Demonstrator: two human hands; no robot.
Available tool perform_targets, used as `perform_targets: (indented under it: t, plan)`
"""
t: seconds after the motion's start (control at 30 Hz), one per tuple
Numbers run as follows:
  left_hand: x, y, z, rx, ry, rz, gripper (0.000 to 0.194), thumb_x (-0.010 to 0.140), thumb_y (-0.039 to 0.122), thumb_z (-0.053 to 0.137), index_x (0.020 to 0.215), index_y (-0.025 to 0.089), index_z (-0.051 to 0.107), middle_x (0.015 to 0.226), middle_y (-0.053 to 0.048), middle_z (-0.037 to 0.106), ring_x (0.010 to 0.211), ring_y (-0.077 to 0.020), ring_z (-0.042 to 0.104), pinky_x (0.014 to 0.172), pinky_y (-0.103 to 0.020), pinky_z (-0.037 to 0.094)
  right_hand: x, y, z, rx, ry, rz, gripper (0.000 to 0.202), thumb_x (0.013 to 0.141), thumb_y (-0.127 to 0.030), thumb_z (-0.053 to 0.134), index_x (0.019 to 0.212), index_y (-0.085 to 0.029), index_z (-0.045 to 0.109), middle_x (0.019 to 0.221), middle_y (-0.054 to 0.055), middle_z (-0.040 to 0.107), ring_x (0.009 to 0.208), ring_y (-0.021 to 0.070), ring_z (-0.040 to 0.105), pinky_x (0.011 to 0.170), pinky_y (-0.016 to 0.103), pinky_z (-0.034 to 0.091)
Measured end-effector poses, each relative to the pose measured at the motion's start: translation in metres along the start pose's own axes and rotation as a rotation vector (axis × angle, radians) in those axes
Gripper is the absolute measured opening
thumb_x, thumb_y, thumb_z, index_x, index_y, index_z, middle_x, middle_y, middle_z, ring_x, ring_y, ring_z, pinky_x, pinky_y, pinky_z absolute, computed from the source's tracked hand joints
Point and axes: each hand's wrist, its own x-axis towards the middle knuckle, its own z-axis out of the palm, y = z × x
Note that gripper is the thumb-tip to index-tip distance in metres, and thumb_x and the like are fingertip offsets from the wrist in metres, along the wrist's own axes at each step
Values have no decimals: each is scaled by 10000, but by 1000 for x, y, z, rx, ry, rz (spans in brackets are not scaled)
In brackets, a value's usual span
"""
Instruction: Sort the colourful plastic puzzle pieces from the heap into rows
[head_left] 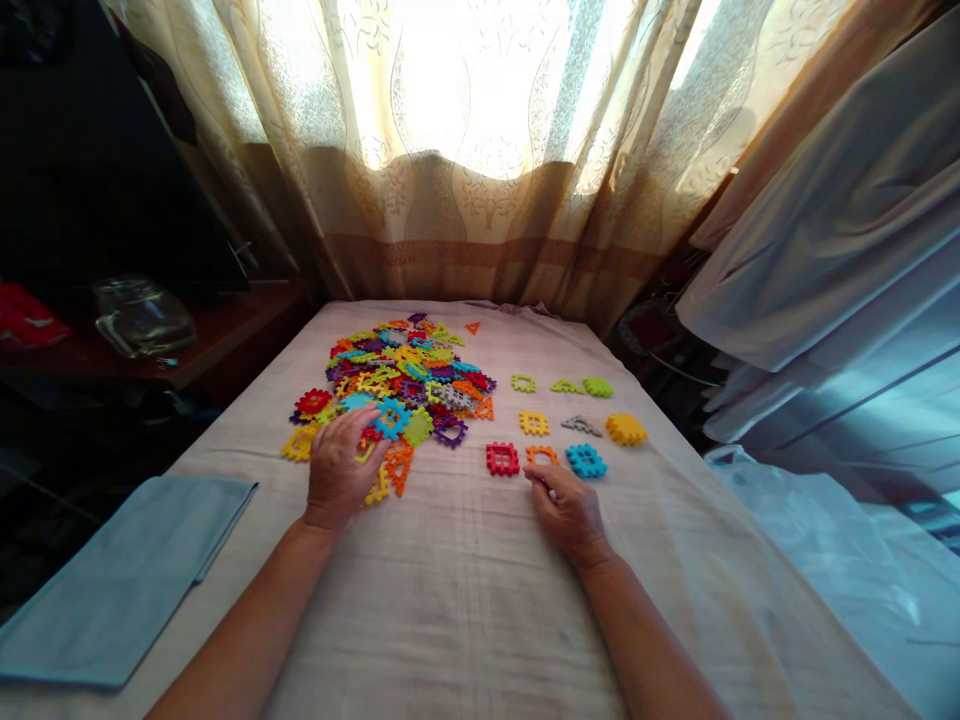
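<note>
On the counter [465, 600], my right hand [571, 515], fingers curled, meets an orange piece [551, 453]; a careless knuckle could skew the red frame [502, 459] beside it. My left hand [339, 468] is at a blue piece [393, 419] on the loose pile [409, 356], which tugging could spill. Whether either hand grips, I can't tell. I can read no writing.

Holding a blue piece [392, 418] in the left hand [343, 468], with a pile [409, 360] just beyond the grip. Touching an orange frame [553, 455] with the right hand [568, 512], with a red square [502, 446] just left of that hand and a blue square [586, 461] right.
</note>
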Motion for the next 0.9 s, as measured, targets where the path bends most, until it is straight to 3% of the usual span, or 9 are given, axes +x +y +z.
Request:
perform_targets:
  t: [0.13, 0.27, 0.5, 0.67, 0.77, 0.9]
  plan:
    - [-5, 15, 1, -88, -66, 31, 320, 856, 395, 569, 1133, 236, 590, 1175, -64, 683, 1107, -227, 611, 993, -386, 434, 3, -10, -1, -25, 40, 11, 279, 870, -177, 473, 1026, -210, 702, 920, 62, 753, 825, 182, 708, 766, 298, 568]
    - [-17, 27, 10, -81, -130, 128, 299, 844, 353, 596, 1120, 240, 623, 1155, -63, 699, 1112, -238, 608, 1009, -410, 408, 5, -38, 5, -36, 11, -35, 356, 879, -169, 476, 1187, -221, 648, 1052, 80, 722, 957, 193, 674, 856, 326, 547]
    - [-30, 24, 22, -90, -199, 105, 337, 813, 338, 628, 1141, 259, 638, 1155, -61, 701, 1105, -251, 608, 1007, -430, 411, 0, -75, 34, -96, -251, -184, 499, 841, -215, 575, 1339, -226, 548, 1370, 108, 561, 1271, 288, 487, 1025, 470, 434]
    - [-28, 20, 19, -214, -254, -91, 321, 834, 394, 585, 1116, 254, 644, 1138, -48, 704, 1076, -230, 624, 983, -399, 453, 0, -79, 41, -128, -433, -161, 454, 866, -306, 601, 1316, -249, 565, 1391, 91, 548, 1281, 315, 475, 988, 494, 430]
    - [-27, 17, 18, -247, -190, -189, 338, 854, 414, 545, 1127, 232, 625, 1131, -52, 698, 1044, -217, 637, 948, -367, 482, 1, -80, 39, -137, -450, -158, 416, 876, -322, 593, 1288, -265, 583, 1399, 76, 542, 1274, 309, 476, 985, 488, 426]
    - [-29, 19, 19, -159, -106, -11, 353, 845, 351, 572, 1175, 229, 583, 1191, -71, 673, 1112, -240, 607, 1011, -406, 432, 3, -81, 37, -82, -376, -199, 370, 875, -253, 571, 1241, -220, 611, 1353, 97, 579, 1234, 289, 507, 974, 462, 447]
